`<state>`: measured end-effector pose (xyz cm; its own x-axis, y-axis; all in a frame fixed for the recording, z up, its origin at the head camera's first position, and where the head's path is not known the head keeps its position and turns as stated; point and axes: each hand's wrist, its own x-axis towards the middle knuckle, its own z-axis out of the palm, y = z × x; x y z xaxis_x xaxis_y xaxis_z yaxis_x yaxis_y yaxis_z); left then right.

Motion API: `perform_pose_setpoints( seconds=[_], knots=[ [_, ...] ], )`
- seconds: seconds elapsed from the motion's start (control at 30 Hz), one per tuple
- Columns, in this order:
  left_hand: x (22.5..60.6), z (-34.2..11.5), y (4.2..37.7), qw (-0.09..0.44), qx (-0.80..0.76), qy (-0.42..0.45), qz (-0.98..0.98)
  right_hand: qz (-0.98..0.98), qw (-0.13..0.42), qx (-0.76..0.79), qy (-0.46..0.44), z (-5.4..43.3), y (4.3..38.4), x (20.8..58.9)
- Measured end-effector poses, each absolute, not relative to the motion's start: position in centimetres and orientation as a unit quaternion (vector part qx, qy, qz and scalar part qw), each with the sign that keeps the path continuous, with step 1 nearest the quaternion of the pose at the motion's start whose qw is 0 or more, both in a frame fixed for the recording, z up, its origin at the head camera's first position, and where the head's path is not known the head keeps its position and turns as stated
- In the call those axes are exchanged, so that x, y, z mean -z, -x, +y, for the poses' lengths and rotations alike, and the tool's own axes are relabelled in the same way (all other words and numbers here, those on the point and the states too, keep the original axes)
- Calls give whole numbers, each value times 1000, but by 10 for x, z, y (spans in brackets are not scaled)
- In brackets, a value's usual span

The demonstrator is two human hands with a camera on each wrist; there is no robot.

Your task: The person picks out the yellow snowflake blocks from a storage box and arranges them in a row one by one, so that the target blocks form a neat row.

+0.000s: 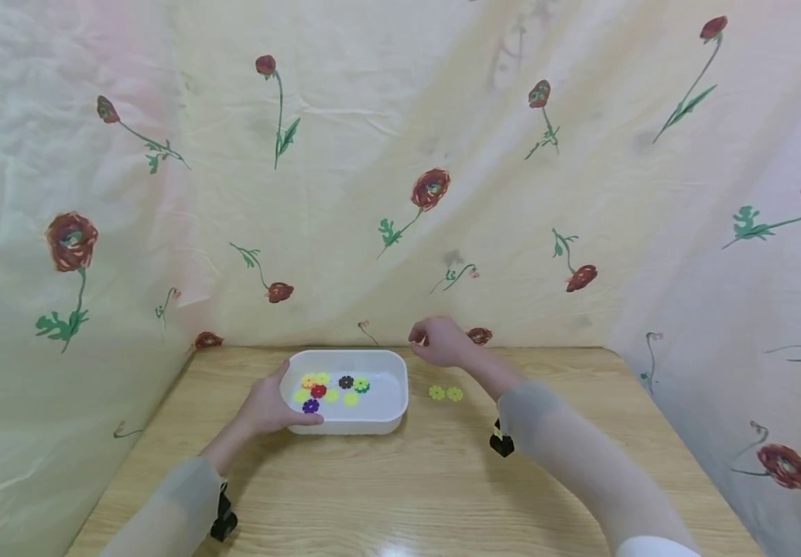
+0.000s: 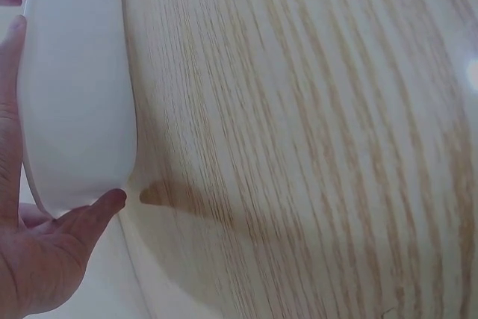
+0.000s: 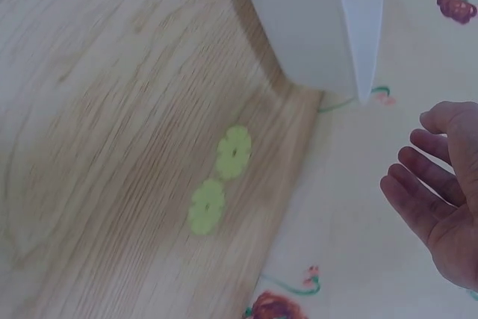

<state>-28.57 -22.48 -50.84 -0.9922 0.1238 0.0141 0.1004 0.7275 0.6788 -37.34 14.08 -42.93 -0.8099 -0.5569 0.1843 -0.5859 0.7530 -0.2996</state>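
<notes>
A white plastic box [image 1: 381, 393] stands on the table, with several small flower-shaped discs inside: yellow, orange, a red one [image 1: 319, 391], a purple one [image 1: 310, 405], a dark one [image 1: 347, 382] and green. My left hand [image 1: 269, 404] grips the box's left end, thumb along the front side. Beyond the back right corner, my right hand [image 1: 439, 341] hovers in the air; in the right wrist view its fingers [image 3: 427, 203] curl loosely with nothing visible in them. Two yellow-green flower discs [image 3: 234, 153] lie side by side on the table, right of the box.
A wooden table [image 1: 372, 487] reaches back to a curtain [image 1: 344, 193] printed with red flowers. The same cloth hangs along the left and right sides. Black wrist devices [image 1: 224, 520] sit under both forearms.
</notes>
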Motion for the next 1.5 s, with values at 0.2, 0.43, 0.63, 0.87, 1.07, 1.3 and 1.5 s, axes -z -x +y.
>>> perform_pose_setpoints(
  seconds=[0.2, 0.43, 0.63, 0.87, 1.07, 1.3, 1.5],
  knots=[
    [510, -226, 288, 15, -365, -66, 929, -933, 29, -164, -319, 119, 375, 432],
    [510, -227, 288, 13, -364, -68, 929, -934, 6, -152, -324, 93, 375, 432],
    [507, -225, 287, 20, -362, -62, 930, -929, -3, -144, -341, 75, 375, 435],
    [504, -224, 285, 22, -360, -56, 931, -930, -34, -145, -336, 59, 373, 442],
    [505, -223, 285, 23, -368, -55, 928, -924, -43, -139, -355, 51, 370, 451],
    [506, -224, 285, 19, -374, -53, 926, -925, -68, -136, -348, 44, 365, 461],
    [507, -224, 286, 13, -363, -57, 930, -927, -75, -115, -349, 37, 365, 471]
  ],
)
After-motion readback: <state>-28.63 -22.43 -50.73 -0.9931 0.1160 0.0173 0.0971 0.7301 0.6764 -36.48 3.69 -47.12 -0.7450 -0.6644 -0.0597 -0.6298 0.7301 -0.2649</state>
